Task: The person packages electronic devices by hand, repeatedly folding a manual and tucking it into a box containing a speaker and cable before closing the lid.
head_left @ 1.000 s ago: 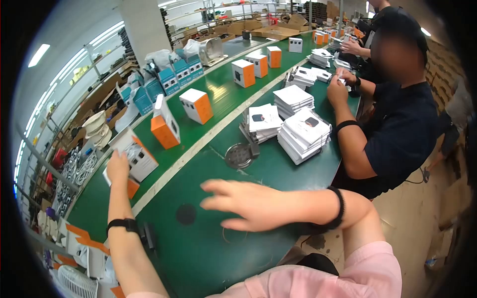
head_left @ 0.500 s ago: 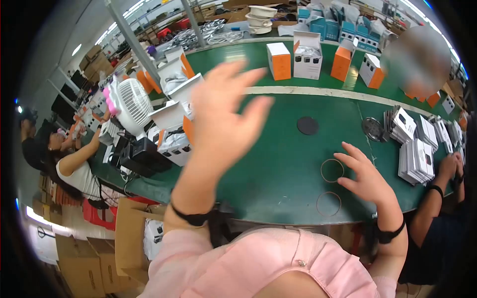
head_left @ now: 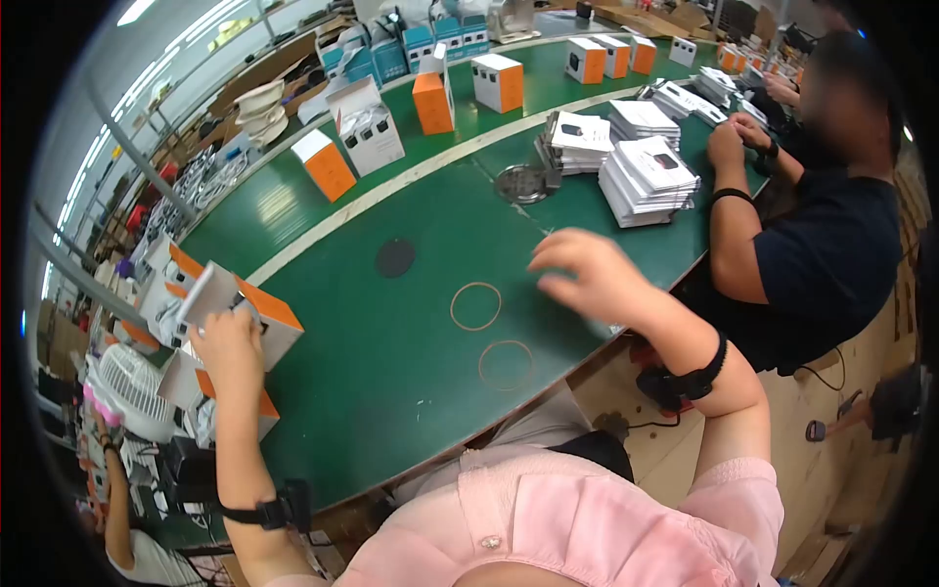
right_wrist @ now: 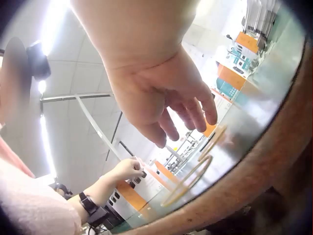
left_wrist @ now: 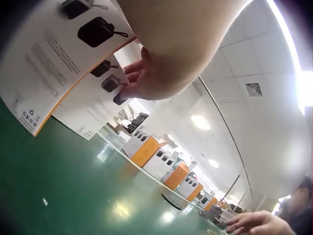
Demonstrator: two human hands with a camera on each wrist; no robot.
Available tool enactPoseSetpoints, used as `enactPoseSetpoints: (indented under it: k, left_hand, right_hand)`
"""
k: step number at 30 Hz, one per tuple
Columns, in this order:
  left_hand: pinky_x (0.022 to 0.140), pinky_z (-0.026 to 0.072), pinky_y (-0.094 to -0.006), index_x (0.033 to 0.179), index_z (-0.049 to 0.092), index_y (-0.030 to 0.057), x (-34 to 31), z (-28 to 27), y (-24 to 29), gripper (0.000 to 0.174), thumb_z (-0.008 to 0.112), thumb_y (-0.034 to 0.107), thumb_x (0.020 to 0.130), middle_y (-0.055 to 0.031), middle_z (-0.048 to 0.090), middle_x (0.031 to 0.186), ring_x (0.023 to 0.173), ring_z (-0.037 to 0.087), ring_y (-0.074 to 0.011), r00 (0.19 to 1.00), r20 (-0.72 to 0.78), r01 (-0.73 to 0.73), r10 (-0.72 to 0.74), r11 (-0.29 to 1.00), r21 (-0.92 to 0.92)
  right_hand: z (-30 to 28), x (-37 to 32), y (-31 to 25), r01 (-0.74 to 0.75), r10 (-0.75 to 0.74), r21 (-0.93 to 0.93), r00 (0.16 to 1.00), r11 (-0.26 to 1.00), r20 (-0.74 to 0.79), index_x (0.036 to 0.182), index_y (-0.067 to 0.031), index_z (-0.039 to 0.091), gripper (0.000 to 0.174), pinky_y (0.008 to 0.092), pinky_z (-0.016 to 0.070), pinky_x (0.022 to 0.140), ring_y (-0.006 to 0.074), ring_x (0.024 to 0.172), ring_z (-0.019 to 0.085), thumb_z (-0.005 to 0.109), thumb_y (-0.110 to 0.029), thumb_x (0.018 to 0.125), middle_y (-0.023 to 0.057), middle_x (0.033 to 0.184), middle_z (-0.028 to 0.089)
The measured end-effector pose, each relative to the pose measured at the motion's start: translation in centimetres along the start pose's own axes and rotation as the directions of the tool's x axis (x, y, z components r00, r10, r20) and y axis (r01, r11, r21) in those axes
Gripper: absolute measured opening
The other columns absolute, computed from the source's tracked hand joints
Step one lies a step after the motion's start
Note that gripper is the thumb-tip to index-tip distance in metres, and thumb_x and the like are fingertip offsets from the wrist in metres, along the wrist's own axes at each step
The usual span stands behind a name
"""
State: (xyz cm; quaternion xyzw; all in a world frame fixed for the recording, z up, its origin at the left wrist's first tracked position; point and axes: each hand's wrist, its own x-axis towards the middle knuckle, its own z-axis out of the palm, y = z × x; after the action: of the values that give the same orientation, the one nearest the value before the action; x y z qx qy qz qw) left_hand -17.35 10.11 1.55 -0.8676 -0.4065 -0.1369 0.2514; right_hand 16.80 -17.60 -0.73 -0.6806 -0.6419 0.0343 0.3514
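At the left of the table my left hand [head_left: 230,347] grips the top of a white and orange speaker box [head_left: 279,323] whose flap is up. Its fingers curl over the upper edge in the left wrist view, beside a second printed box [left_wrist: 44,63] that stands nearer that camera. A further open box [head_left: 259,416] stands just in front, partly behind my forearm. My right hand [head_left: 592,279] hovers over the green table [head_left: 391,391] with loosely bent fingers, holding nothing. Close by it lie two thin tan rings [head_left: 476,284].
Orange and white boxes [head_left: 499,83] line the far green strip. Stacks of white booklets [head_left: 650,181] sit at the right beside a seated person [head_left: 812,205]. A round metal fitting [head_left: 526,184] and black disc [head_left: 396,257] are on the tabletop. A white fan [head_left: 137,391] stands left.
My left hand has left a box on the far strip, swung left through the air and come to the open box at the table's left. My right hand stays over the table, holding nothing.
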Motion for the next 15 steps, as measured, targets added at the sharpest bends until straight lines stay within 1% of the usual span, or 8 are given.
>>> enactPoseSetpoints:
  k: [2,3,4,5,7,9,13,15]
  left_hand:
    - [0.093,0.0342,-0.0562,0.078,0.056,0.0071,-0.9,-1.5,2.4,0.011,0.066,0.010,0.074,-0.0092,0.052,0.078,0.088,0.051,-0.0286,0.983,-0.136,-0.138,0.121,0.983,-0.121]
    - [0.093,0.0340,-0.0564,0.078,0.056,0.0070,-1.2,-2.0,3.3,0.012,0.067,0.009,0.072,-0.0082,0.049,0.078,0.087,0.050,-0.0284,0.969,-0.182,-0.201,0.168,0.963,-0.180]
    - [0.093,0.0346,-0.0552,0.077,0.055,0.0063,-1.5,-2.7,4.4,0.015,0.068,0.009,0.071,-0.0086,0.050,0.079,0.089,0.050,-0.0290,0.962,-0.199,-0.229,0.189,0.953,-0.201]
    - [0.093,0.0352,-0.0541,0.076,0.054,0.0056,-1.8,-3.3,5.4,0.017,0.069,0.009,0.070,-0.0091,0.050,0.080,0.090,0.050,-0.0295,0.955,-0.211,-0.255,0.209,0.941,-0.221]
    - [0.093,0.0341,-0.0556,0.075,0.054,0.0059,-2.2,-4.3,7.0,0.017,0.069,0.009,0.069,-0.0086,0.050,0.080,0.090,0.050,-0.0291,0.934,-0.227,-0.328,0.274,0.911,-0.249]
    - [0.092,0.0341,-0.0571,0.072,0.054,0.0070,-2.5,-5.1,8.5,0.015,0.068,0.009,0.069,-0.0081,0.048,0.077,0.088,0.050,-0.0284,0.915,-0.262,-0.379,0.307,0.878,-0.293]
    - [0.090,0.0343,-0.0567,0.070,0.054,0.0088,-2.7,-6.0,10.5,0.016,0.069,0.009,0.067,-0.0072,0.047,0.076,0.086,0.050,-0.0278,0.870,-0.325,-0.478,0.371,0.799,-0.366]
    - [0.092,0.0337,-0.0574,0.073,0.056,0.0105,-2.8,-6.3,10.9,0.016,0.071,0.012,0.067,-0.0052,0.048,0.075,0.087,0.051,-0.0265,0.858,-0.324,-0.503,0.398,0.778,-0.376]
  right_hand:
    - [-3.3,-0.3,2.5,-0.156,0.066,-0.226,0.930,0.962,-0.361,0.093,-0.0023,0.065,0.019,0.0361,0.0488,0.080,0.0289,0.089,0.061,0.065,-0.003,0.073,0.0122,0.092,0.064]
    - [-5.1,-0.3,4.0,-0.333,0.216,-0.148,0.832,0.931,-0.511,0.090,-0.0023,0.066,0.018,0.0388,0.0478,0.080,0.0306,0.092,0.060,0.065,-0.009,0.074,0.0132,0.094,0.065]
    - [-6.8,-0.5,6.3,-0.421,0.126,-0.375,0.786,0.826,-0.605,0.092,-0.0014,0.066,0.021,0.0392,0.0477,0.081,0.0312,0.094,0.059,0.067,-0.009,0.073,0.0133,0.097,0.066]
    - [-8.0,-0.8,8.0,-0.448,0.051,-0.548,0.804,0.706,-0.592,0.098,-0.0014,0.066,0.028,0.0396,0.0475,0.083,0.0321,0.098,0.059,0.068,-0.019,0.076,0.0137,0.100,0.066]
    - [-8.4,-0.5,8.9,-0.665,0.433,-0.512,0.745,0.544,-0.509,0.108,-0.0034,0.063,0.040,0.0423,0.0445,0.089,0.0331,0.109,0.055,0.066,-0.030,0.079,0.0147,0.105,0.064]
    - [-7.2,-0.4,8.8,-0.670,0.441,-0.566,0.743,0.481,-0.505,0.116,-0.0037,0.059,0.050,0.0462,0.0401,0.094,0.0333,0.118,0.049,0.063,-0.038,0.081,0.0165,0.110,0.062]
    - [-5.2,3.0,9.9,-0.370,0.051,-0.723,0.905,0.584,-0.422,0.113,0.0004,0.057,0.043,0.0457,0.0388,0.097,0.0343,0.121,0.047,0.065,-0.025,0.079,0.0184,0.120,0.057]
    - [-4.0,5.5,12.4,-0.294,0.022,-0.644,0.919,0.707,-0.394,0.111,0.0012,0.056,0.039,0.0428,0.0407,0.098,0.0355,0.119,0.048,0.064,-0.018,0.078,0.0201,0.122,0.055]
